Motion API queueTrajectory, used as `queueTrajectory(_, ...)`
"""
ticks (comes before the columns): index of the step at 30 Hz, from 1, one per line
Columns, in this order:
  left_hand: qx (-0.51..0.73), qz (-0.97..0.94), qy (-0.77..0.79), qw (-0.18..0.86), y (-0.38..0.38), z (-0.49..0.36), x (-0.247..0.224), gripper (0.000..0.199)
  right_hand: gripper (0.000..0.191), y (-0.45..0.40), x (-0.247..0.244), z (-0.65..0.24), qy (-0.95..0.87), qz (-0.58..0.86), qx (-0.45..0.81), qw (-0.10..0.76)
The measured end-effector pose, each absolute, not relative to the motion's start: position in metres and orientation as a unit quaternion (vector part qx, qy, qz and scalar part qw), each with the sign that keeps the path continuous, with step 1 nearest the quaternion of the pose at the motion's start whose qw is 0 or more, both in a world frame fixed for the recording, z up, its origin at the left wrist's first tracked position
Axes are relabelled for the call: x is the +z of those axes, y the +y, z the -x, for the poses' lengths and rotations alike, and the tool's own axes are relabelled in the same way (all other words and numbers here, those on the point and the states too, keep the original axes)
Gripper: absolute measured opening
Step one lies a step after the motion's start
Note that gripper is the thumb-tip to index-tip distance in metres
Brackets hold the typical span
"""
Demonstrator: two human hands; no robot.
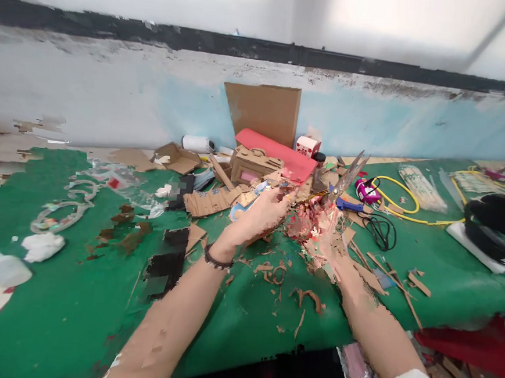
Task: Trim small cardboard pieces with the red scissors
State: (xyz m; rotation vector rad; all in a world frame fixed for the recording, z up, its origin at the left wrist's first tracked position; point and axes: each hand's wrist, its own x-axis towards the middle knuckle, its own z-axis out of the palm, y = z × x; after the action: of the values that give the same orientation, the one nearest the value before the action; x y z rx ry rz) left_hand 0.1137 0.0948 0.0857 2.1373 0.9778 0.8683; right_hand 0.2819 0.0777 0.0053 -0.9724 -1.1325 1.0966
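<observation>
My left hand (pixel 270 211), with a dark bead bracelet at the wrist, is closed in the middle of the work area. What its fingers hold is lost in smeared picture. Close to its right is my right hand (pixel 325 238), blurred and broken up, its fingers seemingly wrapped round the handles of a pair of scissors (pixel 345 176). The blades stand apart and point up and away from me. Just past the right hand lies a blue tool (pixel 349 205) with a black cord. Cardboard scraps (pixel 309 298) are strewn on the green cover below both hands.
A cardboard box shape (pixel 256 166), a red sheet (pixel 277 150) and a cardboard panel (pixel 262 111) stand by the wall. To the right are a yellow cable (pixel 403 192), a bag of sticks (pixel 423 188) and a black object (pixel 494 222). White crumpled tissue (pixel 42 246) lies left.
</observation>
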Motion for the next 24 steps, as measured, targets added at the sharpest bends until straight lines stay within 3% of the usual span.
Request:
queueTrajectory(8,0.378,-0.799,0.333,0.326,0.095,-0.128,0.072,0.031,0.036,0.085,0.005,-0.288,-0.431,0.349,0.49,0.672)
queueTrajectory(19,0.46,-0.765,0.349,0.285,0.099,-0.14,0.054,0.018,0.049,0.084,0.01,-0.284,-0.398,0.329,0.564,0.644)
queueTrajectory(24,0.502,-0.708,0.404,0.29,0.075,-0.119,0.069,0.025,0.045,0.071,0.046,-0.295,-0.385,0.294,0.557,0.675)
